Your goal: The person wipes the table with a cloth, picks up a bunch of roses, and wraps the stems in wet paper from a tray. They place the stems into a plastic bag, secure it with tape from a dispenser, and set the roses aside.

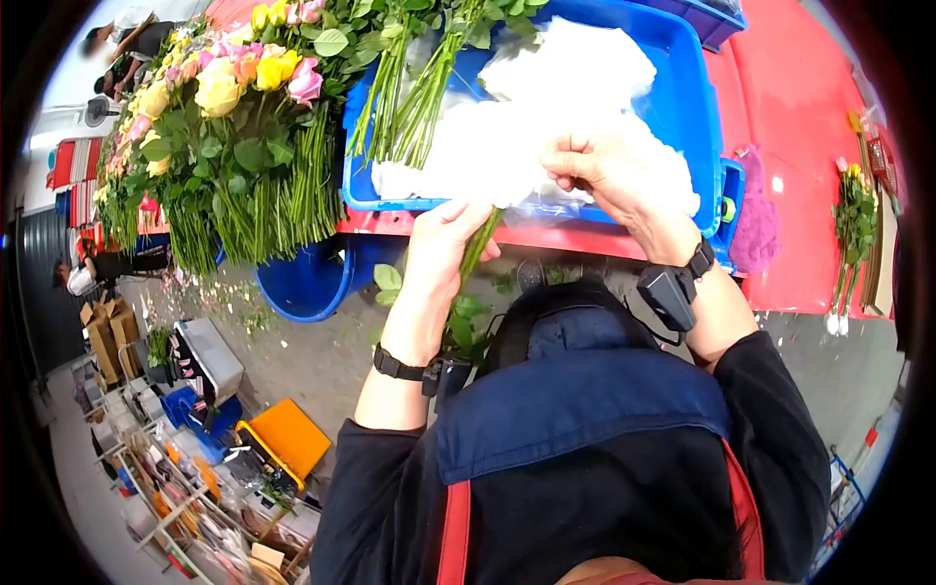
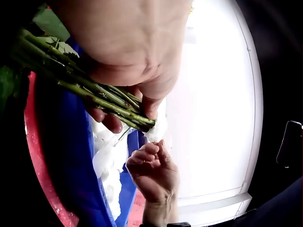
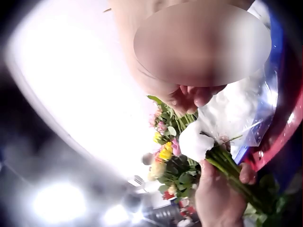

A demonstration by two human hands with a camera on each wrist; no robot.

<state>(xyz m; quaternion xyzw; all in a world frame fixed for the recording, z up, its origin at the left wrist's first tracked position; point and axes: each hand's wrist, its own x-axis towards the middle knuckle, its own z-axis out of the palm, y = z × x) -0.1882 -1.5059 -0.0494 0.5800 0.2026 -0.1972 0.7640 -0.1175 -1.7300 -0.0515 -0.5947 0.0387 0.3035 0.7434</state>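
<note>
My left hand (image 1: pixel 439 249) grips a bundle of green flower stems (image 2: pixel 109 99), cut ends toward the right hand. A wad of white cotton (image 3: pixel 196 142) covers those cut ends, and my left thumb presses by it. My right hand (image 1: pixel 614 175) is over the blue tray, its thumb and fingertips pinched together at the outer edge of the cotton. The leafy part of the bundle (image 1: pixel 466 317) hangs below my left hand, toward my body. More white cotton (image 1: pixel 575 68) lies heaped in the blue tray (image 1: pixel 687 88), with clear plastic at its near edge.
Several rose stems (image 1: pixel 419 107) lie across the tray's left side. A large heap of roses (image 1: pixel 219 88) fills the table's left, above a blue bucket (image 1: pixel 307 283). On the red table (image 1: pixel 799 185) are a purple cloth (image 1: pixel 756 214) and a few wrapped flowers (image 1: pixel 855 224).
</note>
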